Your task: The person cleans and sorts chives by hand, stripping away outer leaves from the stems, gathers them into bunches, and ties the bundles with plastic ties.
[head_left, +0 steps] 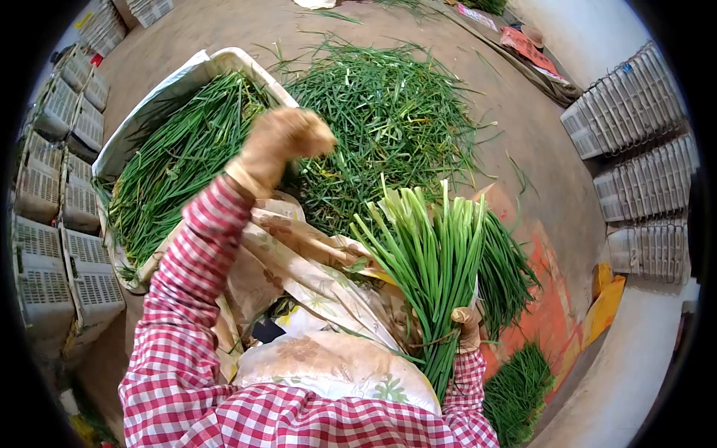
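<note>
My right hand [468, 329], in a tan glove, grips a thick bundle of garlic chives [437, 254] upright against my lap. The pale cut ends point away from me. A thin strand seems to cross the bundle's lower part. My left hand [287, 140], gloved too, is raised near the right rim of a white basket [261, 73] full of chives. Its fingers look curled into a fist, blurred by motion; anything inside is hidden. Beyond it lies a wide heap of loose chives [388, 127] on the floor. A floral cloth [336, 366] covers my lap.
More chives [515, 284] lie just right of the bundle on an orange sheet [549, 299], with another bunch [519, 392] nearer me. White crates [48, 172] stand stacked along the left. Further stacked crates [627, 101] line the right wall.
</note>
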The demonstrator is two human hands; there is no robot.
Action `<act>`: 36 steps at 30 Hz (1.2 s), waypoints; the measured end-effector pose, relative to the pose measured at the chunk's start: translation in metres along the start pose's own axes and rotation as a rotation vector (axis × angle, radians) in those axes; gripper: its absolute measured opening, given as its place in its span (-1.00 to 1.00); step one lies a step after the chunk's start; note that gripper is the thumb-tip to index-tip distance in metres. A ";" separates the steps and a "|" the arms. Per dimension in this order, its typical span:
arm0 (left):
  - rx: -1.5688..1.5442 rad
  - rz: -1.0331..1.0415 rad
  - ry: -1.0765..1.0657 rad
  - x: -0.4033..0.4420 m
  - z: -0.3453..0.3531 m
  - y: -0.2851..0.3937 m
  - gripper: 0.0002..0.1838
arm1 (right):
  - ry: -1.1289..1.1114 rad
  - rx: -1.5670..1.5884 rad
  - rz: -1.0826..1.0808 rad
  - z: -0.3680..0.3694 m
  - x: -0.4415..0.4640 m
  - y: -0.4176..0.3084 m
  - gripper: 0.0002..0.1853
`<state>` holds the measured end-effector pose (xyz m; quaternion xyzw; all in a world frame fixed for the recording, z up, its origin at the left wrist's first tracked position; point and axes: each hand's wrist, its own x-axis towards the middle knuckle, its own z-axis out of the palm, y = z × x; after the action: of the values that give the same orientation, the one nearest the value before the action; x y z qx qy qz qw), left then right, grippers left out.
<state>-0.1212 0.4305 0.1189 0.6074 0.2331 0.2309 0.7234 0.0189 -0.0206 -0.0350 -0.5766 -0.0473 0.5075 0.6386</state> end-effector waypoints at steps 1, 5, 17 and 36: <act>-0.078 0.036 -0.006 0.014 -0.016 0.008 -0.71 | 0.024 0.020 -0.002 -0.005 -0.003 0.006 -0.51; 0.316 0.422 0.478 0.083 -0.071 0.032 -0.50 | 0.096 0.083 -0.012 -0.023 -0.010 0.029 -0.48; 0.181 -0.333 -0.264 -0.043 0.093 -0.049 -0.54 | 0.093 0.136 -0.044 -0.029 0.012 0.044 -0.41; 0.363 0.464 -0.090 0.061 0.011 0.088 -0.44 | 0.093 0.279 -0.216 -0.043 0.029 0.063 -0.39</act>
<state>-0.0708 0.4735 0.2039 0.7737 0.0930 0.3174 0.5403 0.0233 -0.0411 -0.1137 -0.4966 -0.0086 0.4104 0.7648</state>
